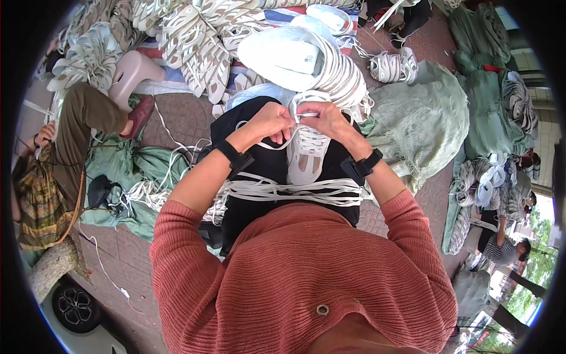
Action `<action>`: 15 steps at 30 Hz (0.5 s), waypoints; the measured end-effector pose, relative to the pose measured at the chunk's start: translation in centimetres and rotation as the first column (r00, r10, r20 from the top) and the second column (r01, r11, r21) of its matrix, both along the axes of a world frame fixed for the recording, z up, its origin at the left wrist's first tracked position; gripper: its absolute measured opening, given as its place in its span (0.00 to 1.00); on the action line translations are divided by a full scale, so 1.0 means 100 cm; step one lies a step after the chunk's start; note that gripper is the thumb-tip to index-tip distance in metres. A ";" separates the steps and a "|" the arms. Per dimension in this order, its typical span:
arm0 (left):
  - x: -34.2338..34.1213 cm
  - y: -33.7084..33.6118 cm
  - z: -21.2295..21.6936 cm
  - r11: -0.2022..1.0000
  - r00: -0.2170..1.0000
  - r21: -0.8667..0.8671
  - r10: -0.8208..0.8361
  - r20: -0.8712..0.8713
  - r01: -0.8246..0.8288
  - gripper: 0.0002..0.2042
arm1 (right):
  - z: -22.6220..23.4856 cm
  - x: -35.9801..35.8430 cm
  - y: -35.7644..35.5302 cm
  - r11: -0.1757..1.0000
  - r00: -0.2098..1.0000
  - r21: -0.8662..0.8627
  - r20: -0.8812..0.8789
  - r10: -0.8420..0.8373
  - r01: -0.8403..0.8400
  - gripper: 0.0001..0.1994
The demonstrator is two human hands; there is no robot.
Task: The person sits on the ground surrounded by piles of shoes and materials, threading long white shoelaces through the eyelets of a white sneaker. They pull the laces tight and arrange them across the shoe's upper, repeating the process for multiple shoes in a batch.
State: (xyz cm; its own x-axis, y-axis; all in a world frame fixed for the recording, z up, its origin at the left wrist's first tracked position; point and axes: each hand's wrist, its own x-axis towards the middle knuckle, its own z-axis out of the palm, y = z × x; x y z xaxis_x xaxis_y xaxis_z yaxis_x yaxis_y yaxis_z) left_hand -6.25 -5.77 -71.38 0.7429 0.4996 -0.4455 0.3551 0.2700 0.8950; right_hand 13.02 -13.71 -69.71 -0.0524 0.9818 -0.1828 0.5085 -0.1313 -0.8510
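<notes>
A white shoe upper point(305, 167) with tan patches lies between my knees, its toe pointing toward me. White lace crosses its front in rows. My left hand point(273, 122) is closed in a pinch on the white shoelace point(293, 105) at the upper's collar. From the other side, my right hand point(325, 120) pinches the same lace, fingers close to the left ones. A loop of lace hangs below my left hand. Across my lap stretches a bundle of loose white laces point(283, 191). The exact grip of the fingertips is partly hidden.
Just beyond my hands stands a stack of nested white uppers point(339, 79). More uppers point(197, 44) pile up on a striped sheet. A pale woven sack point(418, 124) lies at right, a pink stool point(134, 76) at left. Another person's leg point(88, 115) is at far left.
</notes>
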 end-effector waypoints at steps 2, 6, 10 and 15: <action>-0.004 0.003 0.010 0.990 0.998 0.138 -0.033 -0.051 0.040 0.09 | -0.008 0.001 0.000 1.000 0.999 0.009 0.054 -0.007 0.007 0.11; -0.005 0.003 -0.005 0.997 0.996 0.070 0.017 0.084 -0.023 0.09 | -0.007 0.000 -0.001 0.967 0.964 0.223 0.259 0.061 -0.121 0.12; 0.004 0.002 0.001 0.988 0.998 0.157 -0.017 0.058 0.008 0.08 | -0.020 0.006 0.003 0.973 0.961 0.206 0.273 0.048 -0.107 0.12; -0.003 -0.014 0.038 0.636 0.988 0.756 -0.121 -0.098 0.153 0.14 | -0.016 0.015 0.001 0.996 0.995 -0.005 -0.057 0.088 -0.088 0.08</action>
State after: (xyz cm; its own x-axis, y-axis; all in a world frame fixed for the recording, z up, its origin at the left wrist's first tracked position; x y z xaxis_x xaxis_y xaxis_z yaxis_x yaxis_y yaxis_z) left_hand -6.59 -7.16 -67.60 0.8234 0.5672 0.0168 0.3659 -0.5534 0.7482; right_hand 14.52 -13.57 -71.32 -0.1488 0.9716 -0.1842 0.4695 -0.0946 -0.8779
